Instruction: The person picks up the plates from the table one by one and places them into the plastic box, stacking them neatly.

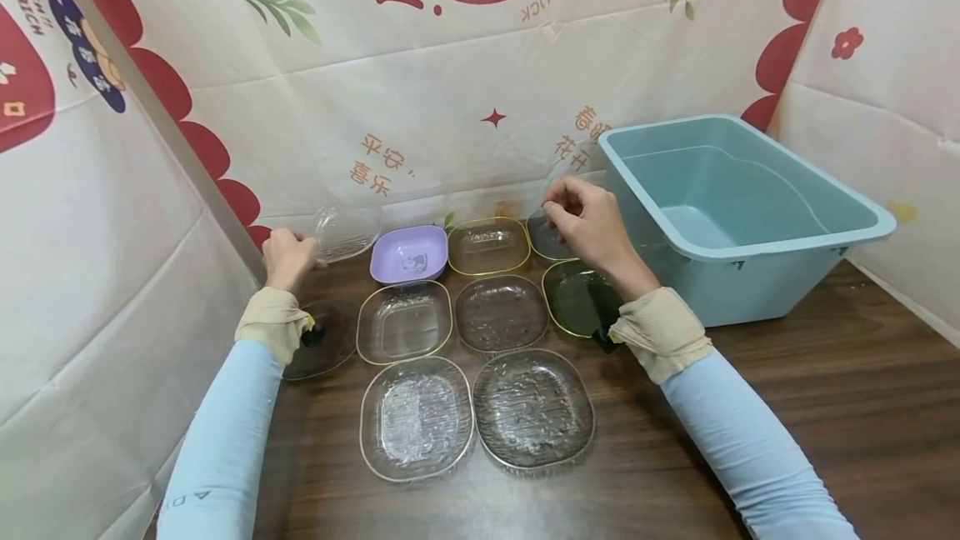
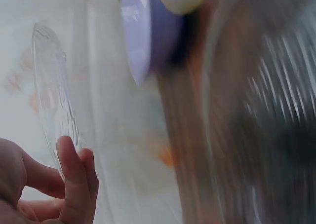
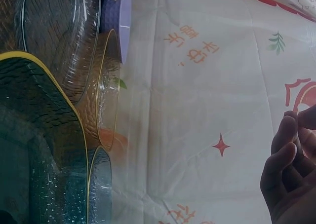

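Observation:
My left hand [image 1: 291,258] pinches a clear dish [image 1: 349,232] at the far left, and the left wrist view shows this dish [image 2: 54,86] edge-on, its rim between thumb and fingers. A smoky dish [image 1: 330,340] lies under the left wrist. My right hand [image 1: 592,219] is raised over the back right of the dishes, fingers curled and thumb against the index finger. I see nothing between its fingertips. Below it are a grey see-through dish [image 1: 546,238], partly hidden, and a dark green dish [image 1: 577,298] with a yellow rim.
A purple bowl [image 1: 409,255] and an amber dish [image 1: 489,246] stand along the back. In front lie several see-through dishes, including a clear one [image 1: 417,417] and a smoky one [image 1: 534,408]. A blue tub [image 1: 750,265] stands at right; printed cloth [image 1: 450,90] hangs behind.

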`<action>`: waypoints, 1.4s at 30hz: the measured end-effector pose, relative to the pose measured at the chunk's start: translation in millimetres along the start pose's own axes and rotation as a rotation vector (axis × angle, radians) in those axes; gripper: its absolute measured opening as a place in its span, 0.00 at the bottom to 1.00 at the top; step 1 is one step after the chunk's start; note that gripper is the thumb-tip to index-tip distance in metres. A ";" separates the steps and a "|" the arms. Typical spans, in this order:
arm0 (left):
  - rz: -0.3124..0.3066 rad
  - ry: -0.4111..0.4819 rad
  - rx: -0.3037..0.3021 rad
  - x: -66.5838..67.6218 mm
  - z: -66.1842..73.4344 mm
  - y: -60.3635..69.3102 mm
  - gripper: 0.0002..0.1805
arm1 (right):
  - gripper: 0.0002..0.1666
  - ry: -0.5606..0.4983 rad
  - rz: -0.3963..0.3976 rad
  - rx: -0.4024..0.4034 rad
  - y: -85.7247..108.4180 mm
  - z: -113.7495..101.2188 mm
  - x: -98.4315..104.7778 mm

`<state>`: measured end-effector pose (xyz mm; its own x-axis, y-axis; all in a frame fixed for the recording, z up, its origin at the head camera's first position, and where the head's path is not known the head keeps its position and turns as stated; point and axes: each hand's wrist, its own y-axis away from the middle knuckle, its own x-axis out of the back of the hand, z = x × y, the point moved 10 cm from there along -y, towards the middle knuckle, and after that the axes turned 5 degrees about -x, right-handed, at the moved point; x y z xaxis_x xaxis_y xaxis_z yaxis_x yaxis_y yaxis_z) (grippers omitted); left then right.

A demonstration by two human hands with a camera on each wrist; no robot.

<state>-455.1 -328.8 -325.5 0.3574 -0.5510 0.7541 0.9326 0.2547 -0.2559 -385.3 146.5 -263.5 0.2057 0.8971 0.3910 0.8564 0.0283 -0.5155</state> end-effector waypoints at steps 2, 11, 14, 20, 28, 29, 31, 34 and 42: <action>-0.015 0.036 -0.010 -5.8 13.7 6.1 0.22 | 0.06 0.005 -0.013 -0.015 0.4 1.0 -1.8; -0.079 0.241 -0.043 -35.7 67.6 38.2 0.27 | 0.07 0.025 -0.104 -0.145 0.0 11.6 -14.8; -0.123 0.414 -0.031 -51.7 85.1 50.5 0.27 | 0.11 0.009 -0.142 -0.183 -0.4 15.1 -18.6; -0.167 0.576 -0.021 -78.4 117.7 75.6 0.26 | 0.26 -0.114 -0.299 -0.289 2.9 19.5 -38.9; -0.194 0.536 -0.100 -101.8 154.5 102.7 0.25 | 0.48 -0.200 -0.429 -0.469 13.1 29.3 -62.3; -0.193 0.534 -0.108 -103.8 158.2 105.3 0.25 | 0.49 -0.205 -0.431 -0.490 14.2 31.3 -63.3; -0.198 0.549 -0.116 -107.7 165.1 110.2 0.25 | 0.50 -0.216 -0.431 -0.524 16.2 35.6 -64.4; -0.212 0.585 -0.119 -112.7 174.4 117.5 0.23 | 0.49 -0.213 -0.437 -0.535 18.3 39.8 -64.9; -0.256 0.704 -0.130 -117.6 187.3 127.9 0.18 | 0.45 -0.188 -0.374 -0.470 14.6 41.9 -56.1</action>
<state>-387.4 -82.6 -333.7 0.0372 -0.9684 0.2468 0.9737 -0.0204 -0.2268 -404.2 115.1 -325.0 -0.1983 0.9274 0.3170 0.9797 0.1968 0.0371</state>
